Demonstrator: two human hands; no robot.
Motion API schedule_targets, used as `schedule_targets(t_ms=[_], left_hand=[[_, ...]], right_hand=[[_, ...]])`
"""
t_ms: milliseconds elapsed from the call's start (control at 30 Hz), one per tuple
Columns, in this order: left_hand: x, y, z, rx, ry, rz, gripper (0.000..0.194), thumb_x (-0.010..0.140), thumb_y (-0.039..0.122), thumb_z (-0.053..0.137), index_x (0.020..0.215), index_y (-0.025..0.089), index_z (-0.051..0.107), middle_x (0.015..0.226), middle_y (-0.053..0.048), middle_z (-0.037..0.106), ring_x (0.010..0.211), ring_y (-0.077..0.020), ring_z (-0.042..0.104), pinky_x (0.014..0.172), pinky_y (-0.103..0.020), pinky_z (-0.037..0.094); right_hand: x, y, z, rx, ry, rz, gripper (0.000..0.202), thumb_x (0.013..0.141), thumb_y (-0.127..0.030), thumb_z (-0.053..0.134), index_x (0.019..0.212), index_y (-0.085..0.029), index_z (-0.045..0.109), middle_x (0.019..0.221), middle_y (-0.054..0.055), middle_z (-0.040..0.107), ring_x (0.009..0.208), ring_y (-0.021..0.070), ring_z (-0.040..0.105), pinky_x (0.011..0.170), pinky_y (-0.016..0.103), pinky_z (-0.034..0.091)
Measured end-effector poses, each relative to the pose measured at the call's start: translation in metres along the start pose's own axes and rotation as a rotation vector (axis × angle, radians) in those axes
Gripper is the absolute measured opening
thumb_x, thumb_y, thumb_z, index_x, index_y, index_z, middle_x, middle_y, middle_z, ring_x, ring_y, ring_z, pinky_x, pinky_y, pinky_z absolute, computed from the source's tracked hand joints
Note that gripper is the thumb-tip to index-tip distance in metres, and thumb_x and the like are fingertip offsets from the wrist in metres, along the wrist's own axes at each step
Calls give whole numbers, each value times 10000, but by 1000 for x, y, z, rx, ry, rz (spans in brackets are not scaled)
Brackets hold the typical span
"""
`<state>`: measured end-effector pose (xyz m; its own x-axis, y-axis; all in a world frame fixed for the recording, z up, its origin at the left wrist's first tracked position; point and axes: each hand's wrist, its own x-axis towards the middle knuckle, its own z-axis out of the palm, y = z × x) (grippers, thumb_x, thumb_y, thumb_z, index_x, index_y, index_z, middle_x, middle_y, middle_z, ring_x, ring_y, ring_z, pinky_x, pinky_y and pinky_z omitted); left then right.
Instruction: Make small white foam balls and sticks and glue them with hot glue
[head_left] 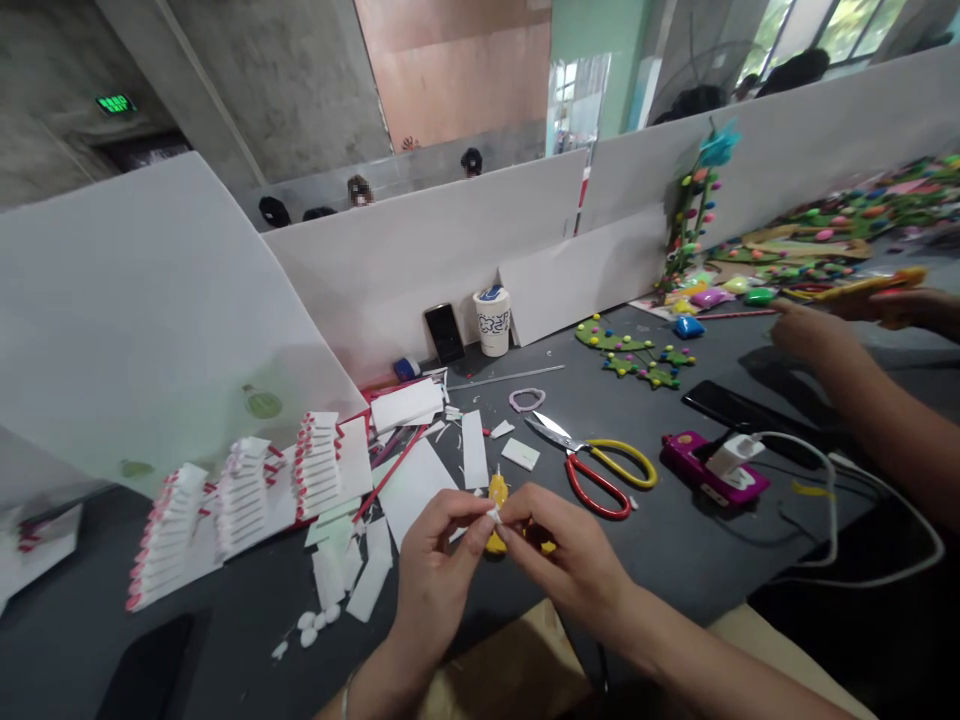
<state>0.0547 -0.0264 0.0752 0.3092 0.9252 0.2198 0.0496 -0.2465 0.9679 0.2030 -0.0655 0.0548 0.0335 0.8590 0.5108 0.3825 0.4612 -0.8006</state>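
Note:
My left hand [439,555] and my right hand [566,550] meet fingertip to fingertip over the table's front part. Between them they pinch a small white piece [494,515], mostly covered by the fingers, so its kind is unclear. Just behind the fingertips lies a yellow glue gun [497,488], partly hidden by my hands, its nozzle pointing away from me. Scissors [574,445] with one red and one yellow handle lie open to the right. White paper strips [474,450] are scattered to the left, with small white round pieces [308,637] nearer me.
Rows of white pieces with red tips [244,500] stand at left. A paper cup [493,322] and a phone [444,333] are against the white partition [427,240]. To the right are a purple power strip [716,468], green decorated shapes [615,340] and a co-worker's arms [847,365].

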Motion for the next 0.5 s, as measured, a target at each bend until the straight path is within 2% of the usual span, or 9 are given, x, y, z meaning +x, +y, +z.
schedule_targets(t_ms=[300, 500], left_hand=[[0, -11, 3, -91, 101, -76, 163, 764, 312, 696, 754, 157, 647, 670, 9, 606, 634, -117, 573, 611, -203, 475], [0, -12, 4, -20, 123, 24, 128, 769, 282, 694, 722, 170, 652, 688, 2, 587, 652, -120, 556, 616, -204, 465]], right_hand=[[-1, 9, 5, 217, -41, 196, 141, 872, -312, 591, 916, -211, 678, 776, 13, 646, 676, 120, 591, 619, 219, 458], [-2, 7, 10, 325, -14, 323, 188, 854, -347, 599, 777, -181, 641, 654, -11, 569, 585, 103, 494, 544, 216, 407]])
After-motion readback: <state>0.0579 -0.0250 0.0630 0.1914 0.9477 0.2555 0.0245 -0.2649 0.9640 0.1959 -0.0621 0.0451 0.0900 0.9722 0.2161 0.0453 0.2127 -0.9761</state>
